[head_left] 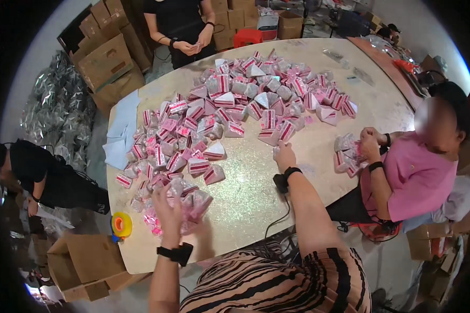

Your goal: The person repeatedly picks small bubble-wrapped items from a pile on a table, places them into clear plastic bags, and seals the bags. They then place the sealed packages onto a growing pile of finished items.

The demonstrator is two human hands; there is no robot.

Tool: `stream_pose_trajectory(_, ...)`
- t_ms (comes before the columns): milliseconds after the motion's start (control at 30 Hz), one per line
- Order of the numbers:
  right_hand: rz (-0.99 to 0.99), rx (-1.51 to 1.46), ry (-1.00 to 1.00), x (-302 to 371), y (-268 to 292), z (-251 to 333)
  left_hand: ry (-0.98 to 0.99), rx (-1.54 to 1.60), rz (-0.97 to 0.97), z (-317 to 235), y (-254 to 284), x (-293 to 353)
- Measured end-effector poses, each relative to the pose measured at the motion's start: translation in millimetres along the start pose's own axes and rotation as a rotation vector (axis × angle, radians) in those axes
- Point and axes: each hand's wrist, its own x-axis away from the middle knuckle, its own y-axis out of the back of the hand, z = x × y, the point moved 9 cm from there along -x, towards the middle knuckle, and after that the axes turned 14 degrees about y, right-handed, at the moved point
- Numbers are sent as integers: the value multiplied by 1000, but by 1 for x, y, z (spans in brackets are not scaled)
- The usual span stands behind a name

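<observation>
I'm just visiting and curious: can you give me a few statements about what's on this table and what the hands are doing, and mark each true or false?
1. The left hand holds a clear bag filled with small pink packets. True.
2. The right hand rests flat on a cardboard box. False: it reaches toward the heap of small packets on the table.
3. A roll of yellow tape sits at the table's left edge. True.
4. The person in pink stands with empty hands. False: that person's hands are holding packets at the table's right side.
</observation>
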Motion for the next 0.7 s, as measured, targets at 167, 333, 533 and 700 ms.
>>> stream_pose_trajectory(167, -57, -544, 129, 25, 8, 65, 483, 461, 683, -10, -70, 35)
stream_pose_trajectory(333, 522, -909, 559, 92, 42, 229, 1430, 1293, 1077, -25, -149, 87)
stream_pose_trajectory(533, 706, -703, 853, 114, 30, 272, 1325, 1273, 947, -17, -149, 70)
stream_pose_trajectory(700, 628, -933, 837, 104, 31, 281, 1389, 1452, 862, -7, -133, 69)
